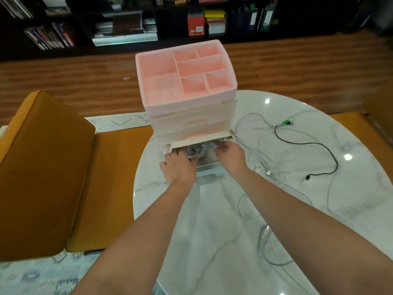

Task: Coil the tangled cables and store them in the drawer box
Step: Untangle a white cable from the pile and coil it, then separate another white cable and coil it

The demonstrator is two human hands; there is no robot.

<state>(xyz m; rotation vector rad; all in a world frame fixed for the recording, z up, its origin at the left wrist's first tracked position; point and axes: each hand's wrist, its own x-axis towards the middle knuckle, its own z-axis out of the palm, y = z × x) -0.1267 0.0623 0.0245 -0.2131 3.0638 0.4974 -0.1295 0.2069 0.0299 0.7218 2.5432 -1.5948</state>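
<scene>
Both hands in open bottom drawer (209, 165) of drawer box (187, 99), your L hand (179, 167) & R hand (229, 155) pressing grey coiled cable (194, 152), grip unclear, black cable (319, 145) & white cables (261, 145) lying loose at 3 o'clock on marble table (212, 231).

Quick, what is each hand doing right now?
Left hand: in the open drawer, grip cannot be told.
Right hand: on the coiled cable, grip cannot be told.
</scene>
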